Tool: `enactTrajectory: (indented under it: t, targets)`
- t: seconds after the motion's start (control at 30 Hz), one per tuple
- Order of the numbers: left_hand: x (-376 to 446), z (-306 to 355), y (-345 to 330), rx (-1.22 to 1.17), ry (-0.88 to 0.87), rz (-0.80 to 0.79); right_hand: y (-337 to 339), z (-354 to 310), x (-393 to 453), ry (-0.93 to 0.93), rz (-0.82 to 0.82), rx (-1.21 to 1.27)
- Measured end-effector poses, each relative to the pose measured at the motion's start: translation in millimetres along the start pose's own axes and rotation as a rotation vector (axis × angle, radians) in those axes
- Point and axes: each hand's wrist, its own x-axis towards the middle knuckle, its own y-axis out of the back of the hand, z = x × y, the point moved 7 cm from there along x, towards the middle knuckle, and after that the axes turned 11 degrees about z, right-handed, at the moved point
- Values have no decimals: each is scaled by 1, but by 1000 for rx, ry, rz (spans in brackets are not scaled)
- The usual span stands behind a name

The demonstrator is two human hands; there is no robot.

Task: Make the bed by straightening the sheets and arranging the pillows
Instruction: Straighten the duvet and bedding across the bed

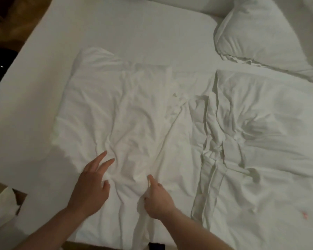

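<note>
Head view: both hands rest on the rumpled duvet [126, 112] near the bed's foot edge. The left hand [90, 188] lies flat, fingers spread; the right hand [156, 201] pinches a fold. The creased bulk runs away from them toward the pillow [257, 38] (far right) — either hand reaches it.

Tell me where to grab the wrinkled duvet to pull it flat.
Grip the duvet at its far left corner, coming from the bed's left side. That corner is bunched and lifted off the sheet, so fingers can close round it, probably more easily than mid-cloth, where the left hand and right hand are.
</note>
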Motion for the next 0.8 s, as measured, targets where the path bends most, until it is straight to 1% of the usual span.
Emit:
enactTrajectory:
  t: [0.03,0.1,0.2,0.3,0.4,0.5,0.53,0.57,0.63,0.67,0.7,0.73,0.77,0.8]
  targets:
    - [-3,11,-6,-19,-11,-32,11,9,-6,11,14,29]
    - [-9,36,-20,-81,-17,-89,42,29,-27,8,98,127]
    - [-14,91,-38,-155,-26,-138,102,69,-61,9,286,272]
    - [-19,160,-58,-190,-90,-219,164,119,-93,2,486,331]
    - [-34,225,-81,-220,-165,-301,219,170,-120,-4,677,349]
    - [-52,281,-108,-233,-214,-384,255,224,-138,-31,866,214]
    - [-59,297,-120,-223,-228,-413,257,244,-139,-57,867,125]
    - [-68,311,-132,-208,-243,-442,251,265,-138,-99,800,16]
    - [-92,332,-163,-152,-263,-529,223,301,-138,-159,526,-180]
    - [-106,337,-181,-116,-257,-599,206,315,-140,-150,392,-253]
    - [-122,340,-198,-56,-263,-690,193,324,-142,-129,295,-299]
    - [-138,341,-214,36,-287,-802,186,329,-143,-110,248,-297]
    - [-152,343,-225,146,-308,-923,185,329,-143,-105,248,-236]
    - [-161,347,-232,236,-318,-1013,188,328,-142,-119,281,-122]
